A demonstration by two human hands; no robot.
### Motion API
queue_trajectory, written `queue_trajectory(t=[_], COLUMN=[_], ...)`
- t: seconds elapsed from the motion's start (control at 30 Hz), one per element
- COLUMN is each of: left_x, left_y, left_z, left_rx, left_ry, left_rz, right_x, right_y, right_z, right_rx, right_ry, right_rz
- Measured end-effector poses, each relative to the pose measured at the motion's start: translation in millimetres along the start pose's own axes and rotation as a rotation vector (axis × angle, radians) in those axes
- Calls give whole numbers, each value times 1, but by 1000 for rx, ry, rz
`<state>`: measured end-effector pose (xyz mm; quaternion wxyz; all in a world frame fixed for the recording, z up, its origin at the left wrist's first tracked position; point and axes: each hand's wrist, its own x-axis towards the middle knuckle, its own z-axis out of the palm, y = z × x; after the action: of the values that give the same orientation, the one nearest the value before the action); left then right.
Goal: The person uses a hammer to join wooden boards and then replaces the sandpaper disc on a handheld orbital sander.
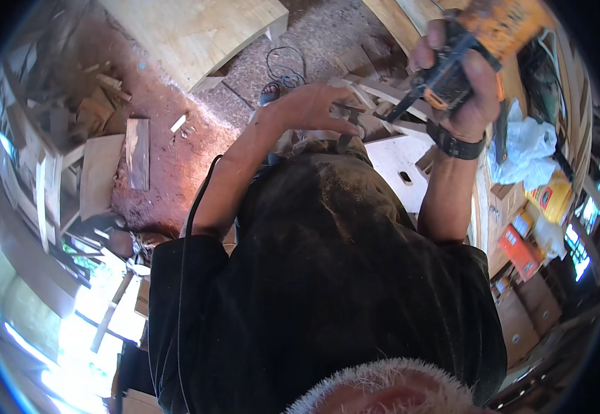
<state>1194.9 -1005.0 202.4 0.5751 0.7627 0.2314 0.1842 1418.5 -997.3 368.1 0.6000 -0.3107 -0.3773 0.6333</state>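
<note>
My right hand (476, 86), with a dark band on its wrist, is wrapped round an orange-and-black power tool (507, 27) at the upper right. The tool's orange body points up and away, and its narrow black end slants down to the left toward my other hand. In front of my body, the fingers and thumb of my left hand (317, 109) curl about a small, thin dark piece (348, 107). Its exact kind is too small to tell. A gap separates that piece from the tool. Below and to the right of it lies a white board (400, 165) with an oval slot.
A large pale wooden panel (196, 34) is at the far left. A board (138, 153) and wood scraps lie on the reddish floor. A coiled dark cable (286, 65) rests beyond my left hand. At right are a pale plastic bag (527, 141) and an orange box (518, 252).
</note>
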Motion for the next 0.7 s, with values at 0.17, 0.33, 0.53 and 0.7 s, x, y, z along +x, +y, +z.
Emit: queue_trajectory(t=[0.17,0.33,0.53,0.7], left_x=[-35,-62,-44,-28], left_y=[-74,-139,-162,-159], left_z=[-35,-107,-142,-147], left_rx=[197,172,320,-271], left_ry=[53,523,890,1041], left_rz=[-402,-313,-55,-130], right_x=[-25,-63,-98,-101], right_y=[-50,-92,-71,-52], right_z=[0,16,45,47], right_rx=[-17,-277,-411,-610], right_ry=[151,300,592,892], right_rz=[-165,-361,-424,-305])
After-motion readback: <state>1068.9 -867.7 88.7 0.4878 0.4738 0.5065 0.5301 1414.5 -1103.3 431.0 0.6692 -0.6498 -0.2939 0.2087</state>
